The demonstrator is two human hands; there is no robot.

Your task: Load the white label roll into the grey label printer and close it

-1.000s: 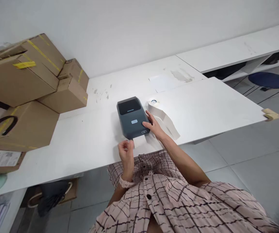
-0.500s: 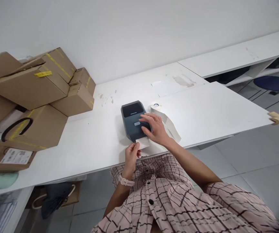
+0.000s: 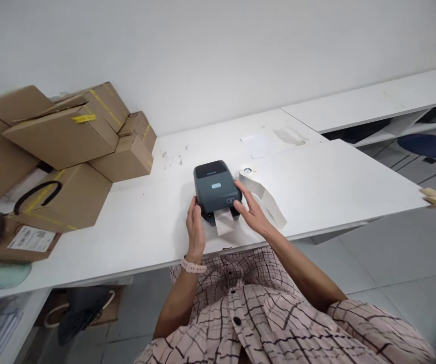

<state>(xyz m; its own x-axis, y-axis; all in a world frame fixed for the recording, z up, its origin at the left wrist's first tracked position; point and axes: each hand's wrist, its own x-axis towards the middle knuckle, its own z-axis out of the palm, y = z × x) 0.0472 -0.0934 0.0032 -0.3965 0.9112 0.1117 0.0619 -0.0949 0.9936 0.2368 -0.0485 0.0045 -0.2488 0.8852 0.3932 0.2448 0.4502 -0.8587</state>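
Note:
A dark grey-blue label printer point(image 3: 218, 194) sits on the white table near its front edge. Its lid appears slightly raised, with a dark gap along the front. A white paper strip point(image 3: 224, 223) sticks out of the printer's front. My left hand point(image 3: 195, 230), with a pale pink band on the wrist, grips the printer's left front side. On the opposite side, my right hand point(image 3: 251, 210) holds the right edge, thumb at the front corner. To the right, a curling band of white label paper point(image 3: 267, 202) lies on the table.
Several cardboard boxes point(image 3: 62, 134) are piled at the left, one with a black loop on it. A thin white sheet point(image 3: 257, 144) lies towards the back. The white table point(image 3: 331, 192) has a padded corner point(image 3: 435, 197); a blue stool point(image 3: 430, 145) stands beyond.
My left hand has let go of the paper strip and moved to the printer's left side. My right hand has shifted from above the lid to its right edge. The lid looks higher in front.

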